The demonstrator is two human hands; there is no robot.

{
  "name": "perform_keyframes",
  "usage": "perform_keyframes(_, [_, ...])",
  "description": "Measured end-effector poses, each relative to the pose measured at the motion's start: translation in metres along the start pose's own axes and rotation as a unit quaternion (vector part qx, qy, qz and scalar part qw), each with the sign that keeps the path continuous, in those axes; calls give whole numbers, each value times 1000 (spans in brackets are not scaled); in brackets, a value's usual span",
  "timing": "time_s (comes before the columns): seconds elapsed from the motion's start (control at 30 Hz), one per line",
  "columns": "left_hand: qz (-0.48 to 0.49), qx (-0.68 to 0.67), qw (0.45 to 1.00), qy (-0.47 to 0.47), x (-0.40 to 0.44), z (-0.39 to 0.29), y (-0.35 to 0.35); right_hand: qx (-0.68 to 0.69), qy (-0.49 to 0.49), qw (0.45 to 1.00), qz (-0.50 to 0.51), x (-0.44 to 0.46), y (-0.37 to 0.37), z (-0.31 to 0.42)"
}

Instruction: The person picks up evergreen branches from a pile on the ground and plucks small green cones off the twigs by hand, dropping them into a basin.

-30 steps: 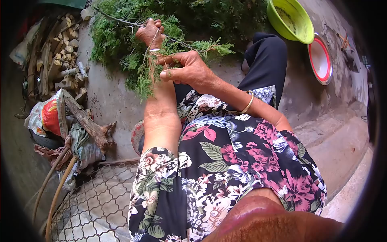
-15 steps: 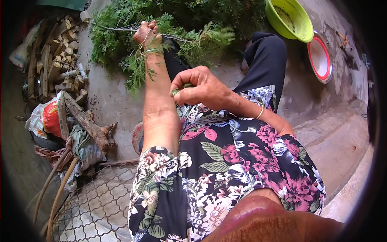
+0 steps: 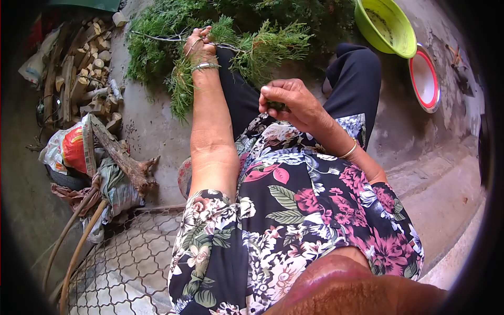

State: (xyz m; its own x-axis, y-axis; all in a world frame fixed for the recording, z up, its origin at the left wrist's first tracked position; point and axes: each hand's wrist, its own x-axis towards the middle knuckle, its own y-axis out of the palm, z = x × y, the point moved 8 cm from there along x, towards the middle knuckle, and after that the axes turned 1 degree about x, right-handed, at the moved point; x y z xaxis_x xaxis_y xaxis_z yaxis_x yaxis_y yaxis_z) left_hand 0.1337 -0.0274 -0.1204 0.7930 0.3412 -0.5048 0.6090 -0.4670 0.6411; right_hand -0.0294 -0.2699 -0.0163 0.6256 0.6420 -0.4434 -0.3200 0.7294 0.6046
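My left hand (image 3: 199,46) is stretched far forward, its fingers closed around the thin stem of an evergreen branch (image 3: 278,46). Feathery green sprigs hang off both sides of that hand, some over the wrist. Above my lap, my right hand (image 3: 298,104) is curled, with small dark green bits (image 3: 277,105) cupped in the fingers. It is apart from the branch. Behind them lies a large heap of evergreen foliage (image 3: 220,13), partly cut off by the upper edge of the view.
At the upper right are a lime-green basin (image 3: 362,23) and a red-rimmed white basin (image 3: 423,79). Split firewood (image 3: 86,79) is stacked at left, above a filled bag (image 3: 71,147) and a gnarled log (image 3: 123,163). Wire mesh (image 3: 126,257) lies at lower left.
My right hand has moved right, away from my left forearm, and turned so that the green bits in it show more. My left hand keeps its hold on the branch.
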Motion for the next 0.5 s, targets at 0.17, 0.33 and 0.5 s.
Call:
perform_keyframes(0.17, [-40,37,998,42,-14,-5,1,-2,8,1000,-29,-1,-7,-9])
perform_keyframes(0.33, [-58,54,994,70,-21,-1,7,-87,-69,993,38,7,31,18])
perform_keyframes(0.5, [-26,106,989,99,-34,1,18,-100,-147,984,-26,45,42,27])
